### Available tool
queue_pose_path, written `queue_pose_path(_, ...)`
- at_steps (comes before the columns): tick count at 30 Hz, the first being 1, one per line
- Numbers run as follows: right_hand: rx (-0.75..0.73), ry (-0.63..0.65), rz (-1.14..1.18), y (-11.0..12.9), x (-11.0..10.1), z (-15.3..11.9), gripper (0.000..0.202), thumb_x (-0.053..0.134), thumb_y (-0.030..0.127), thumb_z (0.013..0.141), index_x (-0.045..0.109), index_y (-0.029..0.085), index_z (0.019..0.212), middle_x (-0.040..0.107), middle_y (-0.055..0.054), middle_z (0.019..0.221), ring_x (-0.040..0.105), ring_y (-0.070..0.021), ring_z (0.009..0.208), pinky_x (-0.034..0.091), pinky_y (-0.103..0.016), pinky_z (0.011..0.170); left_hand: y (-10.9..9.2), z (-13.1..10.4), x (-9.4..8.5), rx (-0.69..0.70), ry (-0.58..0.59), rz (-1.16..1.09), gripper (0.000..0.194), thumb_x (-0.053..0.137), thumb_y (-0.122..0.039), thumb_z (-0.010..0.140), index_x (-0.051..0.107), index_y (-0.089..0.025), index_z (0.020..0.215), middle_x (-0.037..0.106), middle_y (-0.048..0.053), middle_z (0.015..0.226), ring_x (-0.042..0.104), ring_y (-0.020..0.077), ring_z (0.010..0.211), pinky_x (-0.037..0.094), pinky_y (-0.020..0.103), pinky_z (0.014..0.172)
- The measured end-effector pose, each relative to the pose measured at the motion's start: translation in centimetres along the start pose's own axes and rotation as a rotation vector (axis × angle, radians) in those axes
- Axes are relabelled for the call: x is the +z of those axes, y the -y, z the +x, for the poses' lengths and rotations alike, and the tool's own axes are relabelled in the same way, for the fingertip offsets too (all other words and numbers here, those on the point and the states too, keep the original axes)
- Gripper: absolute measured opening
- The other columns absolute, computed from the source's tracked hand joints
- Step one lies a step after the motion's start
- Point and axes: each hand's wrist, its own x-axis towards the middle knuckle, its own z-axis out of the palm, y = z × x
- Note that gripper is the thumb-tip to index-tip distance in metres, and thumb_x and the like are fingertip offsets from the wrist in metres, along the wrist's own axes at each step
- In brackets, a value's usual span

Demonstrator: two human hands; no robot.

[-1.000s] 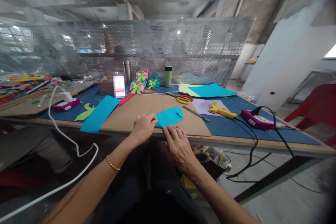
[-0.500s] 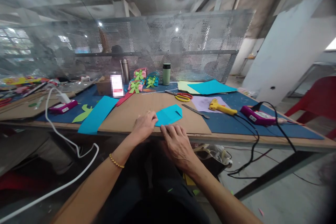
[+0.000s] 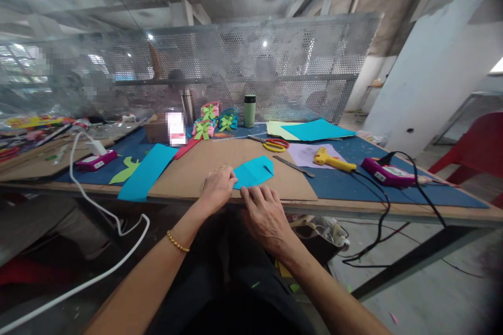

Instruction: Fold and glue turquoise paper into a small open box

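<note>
A folded piece of bright blue sheet (image 3: 252, 171), pointed at its right end with a small slit, lies on the brown cardboard (image 3: 291, 187) near the table's front edge. My left hand (image 3: 218, 187) pinches the left end of this sheet between thumb and bent fingers; its fingertips partly hide that end. Along the near edge of the sheet rests my right hand (image 3: 264, 212), fingers loosely stretched and lightly bent, palm down. A pair of scissors (image 3: 271, 143) with red and yellow handles lies beyond the sheet, and a dark flat blade (image 3: 294, 166) lies to its right.
A yellow glue gun (image 3: 334, 160) lies on purple sheet at right, its black cable running to a purple power box (image 3: 387, 172). A long blue strip (image 3: 147, 172) overhangs the front edge at left. Bow-topped pieces (image 3: 204, 129) and a green bottle (image 3: 249, 111) stand behind.
The view has shifted very slightly. Both hands and the blue folded sheet otherwise keep the same places.
</note>
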Motion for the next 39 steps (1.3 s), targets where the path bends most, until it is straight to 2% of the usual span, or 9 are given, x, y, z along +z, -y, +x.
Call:
queue_pose_path(9,-0.014,0.001,-0.013,0.0,0.1,0.0,0.037,0.051,0.016,0.090,0.055,0.009,0.126,0.058,-0.013,0.100,0.043,-0.0282,0.091,0.035,-0.043,0.082,1.0,1.0,0.7,-0.013,0.026,-0.016,0.010,0.051,-0.025,0.090,0.058,-0.020,0.084,0.068,0.005,0.092,0.063,0.0208,0.089,0.043,0.030,0.076)
queue_pose_path(16,-0.020,-0.009,-0.029,0.1,0.3,0.0,0.035,0.051,0.016,0.090,0.056,0.009,0.124,0.057,-0.014,0.099,0.043,-0.0282,0.090,0.036,-0.043,0.082,0.5,0.9,0.3,-0.029,0.039,0.001,0.009,0.051,-0.024,0.089,0.058,-0.021,0.084,0.068,0.005,0.091,0.063,0.0216,0.089,0.043,0.031,0.075)
queue_pose_path(23,-0.015,-0.013,-0.072,0.3,0.6,0.0,0.034,0.050,0.015,0.090,0.057,0.009,0.123,0.057,-0.014,0.097,0.043,-0.0283,0.089,0.037,-0.045,0.083,0.2,0.7,0.2,-0.071,0.037,0.000,0.007,0.056,-0.025,0.089,0.058,-0.020,0.095,0.067,0.005,0.096,0.062,0.0222,0.091,0.043,0.031,0.074)
queue_pose_path(27,-0.014,-0.011,-0.089,0.4,0.5,0.0,0.033,0.049,0.014,0.090,0.057,0.008,0.122,0.056,-0.014,0.097,0.043,-0.0282,0.089,0.037,-0.044,0.083,0.4,0.3,0.7,0.015,-0.038,0.052,0.007,0.056,-0.025,0.091,0.062,-0.021,0.091,0.064,0.006,0.100,0.060,0.0215,0.094,0.041,0.032,0.080)
queue_pose_path(31,-0.007,-0.017,-0.089,0.5,0.5,0.0,0.032,0.050,0.013,0.089,0.059,0.008,0.119,0.056,-0.014,0.097,0.043,-0.0282,0.088,0.038,-0.044,0.083,0.2,-0.8,0.8,0.157,-0.170,0.204,0.018,0.051,-0.027,0.096,0.065,-0.019,0.087,0.064,0.009,0.099,0.056,0.0244,0.097,0.038,0.037,0.081)
queue_pose_path(34,-0.002,-0.028,-0.072,0.5,0.6,-0.1,0.031,0.050,0.013,0.090,0.058,0.009,0.119,0.056,-0.014,0.096,0.044,-0.0278,0.088,0.038,-0.044,0.084,-0.1,-2.4,0.6,0.255,-0.213,0.326,0.028,0.044,-0.030,0.099,0.067,-0.019,0.086,0.066,0.010,0.098,0.054,0.0263,0.098,0.035,0.041,0.080)
queue_pose_path(39,-0.008,-0.025,-0.073,0.5,0.6,-0.2,0.030,0.049,0.014,0.091,0.059,0.009,0.119,0.057,-0.015,0.099,0.044,-0.0283,0.090,0.038,-0.045,0.085,-0.1,-5.1,0.9,0.302,-0.265,0.336,0.033,0.038,-0.035,0.102,0.066,-0.020,0.111,0.069,0.011,0.101,0.056,0.0262,0.100,0.032,0.045,0.089)
